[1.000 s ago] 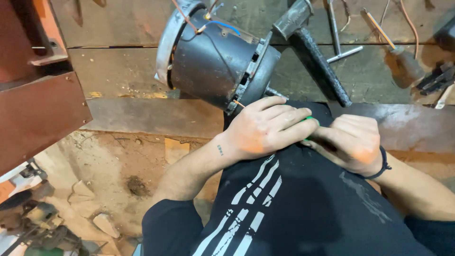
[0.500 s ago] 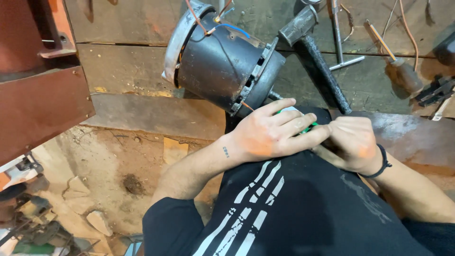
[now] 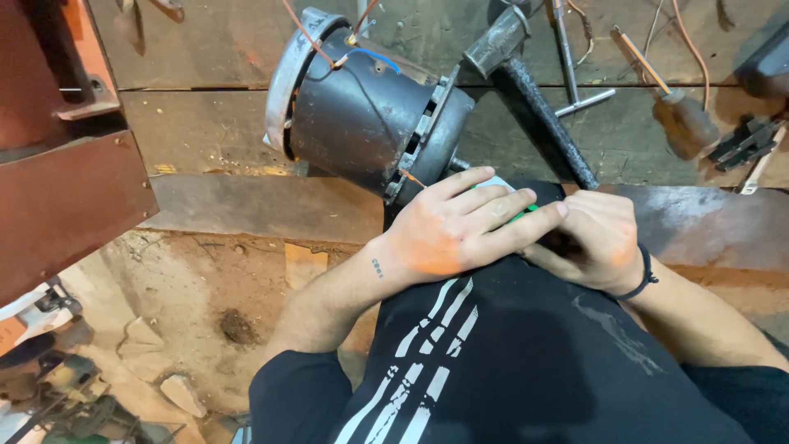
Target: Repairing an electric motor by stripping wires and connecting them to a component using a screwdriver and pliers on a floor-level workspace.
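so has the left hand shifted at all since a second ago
No, not really. The left hand stays cupped over the small green thing against the right hand, just below the motor; only the camera view drifted.

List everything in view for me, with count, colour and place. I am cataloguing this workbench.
dark grey cylindrical electric motor with copper wires: one, on the wooden bench, above the hands
black-handled steel hammer: one, leaning right of the motor
wooden-handled screwdriver: one, brown, upper right of the bench
metal T-shaped tool: one, grey, right of the hammer
worn wooden workbench: one, brown, across the top
rust-red metal box: one, far left
small green object: one, mostly hidden between the hands
left hand: over the green object
right hand: black wristband, against the left hand
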